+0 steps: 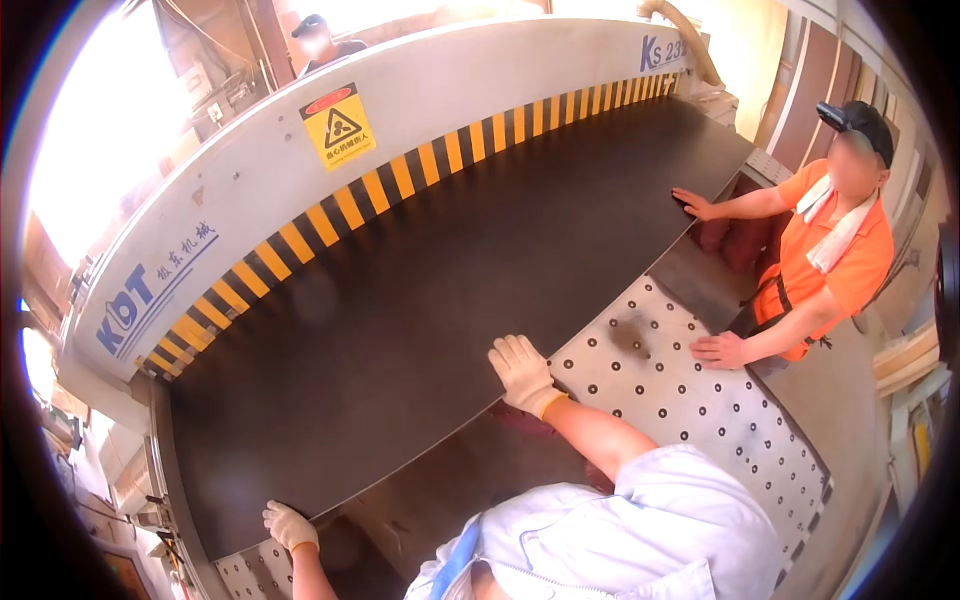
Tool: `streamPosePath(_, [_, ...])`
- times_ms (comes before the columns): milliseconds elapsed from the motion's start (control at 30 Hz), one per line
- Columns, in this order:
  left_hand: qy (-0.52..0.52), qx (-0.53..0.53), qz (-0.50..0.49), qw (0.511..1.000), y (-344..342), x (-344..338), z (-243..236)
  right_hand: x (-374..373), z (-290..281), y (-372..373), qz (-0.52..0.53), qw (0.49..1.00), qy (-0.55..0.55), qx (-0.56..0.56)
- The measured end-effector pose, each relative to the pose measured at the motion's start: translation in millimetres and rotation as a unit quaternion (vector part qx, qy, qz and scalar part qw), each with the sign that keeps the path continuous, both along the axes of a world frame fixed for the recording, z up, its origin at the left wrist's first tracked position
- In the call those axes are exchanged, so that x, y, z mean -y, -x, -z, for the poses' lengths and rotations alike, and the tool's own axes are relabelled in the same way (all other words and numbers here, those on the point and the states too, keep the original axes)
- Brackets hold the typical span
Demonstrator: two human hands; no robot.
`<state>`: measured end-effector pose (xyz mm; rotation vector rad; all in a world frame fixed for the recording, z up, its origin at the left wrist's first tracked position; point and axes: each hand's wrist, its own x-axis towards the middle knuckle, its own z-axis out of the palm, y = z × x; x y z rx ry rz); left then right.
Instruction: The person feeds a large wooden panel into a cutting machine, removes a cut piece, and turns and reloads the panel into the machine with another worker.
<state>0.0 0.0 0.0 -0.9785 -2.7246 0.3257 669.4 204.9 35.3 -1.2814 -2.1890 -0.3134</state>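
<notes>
A large dark panel (400, 320) lies flat, its far side running under the striped beam of a big grey machine. My left hand (291, 526), in a pale knitted glove, rests on the panel's near edge at the lower left, fingers laid on its top. Further right, my right hand (523, 376) wears the same kind of glove. It lies on the panel at the near edge with its fingers stretched out, beside the perforated table section. Neither hand is wrapped round anything that I can see.
The machine beam (480, 75) carries yellow-black stripes and a warning sign (340, 126). At right, a co-worker (835, 225) in orange has one hand on the panel, one on the perforated table (690, 390). Another person (325, 45) stands behind the beam. Boards (905, 355) are stacked far right.
</notes>
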Motion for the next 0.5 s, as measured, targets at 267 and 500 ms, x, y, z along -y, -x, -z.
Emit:
streamPosePath(267, [0.066,-0.035,0.034,0.997,-13,9,-18,5,-11,4,-0.005,1.000,0.002,-0.011])
streamPosePath(500, [0.181,0.001,0.104,0.978,-96,-17,-80,9,-10,-4,0.012,1.000,0.006,0.001])
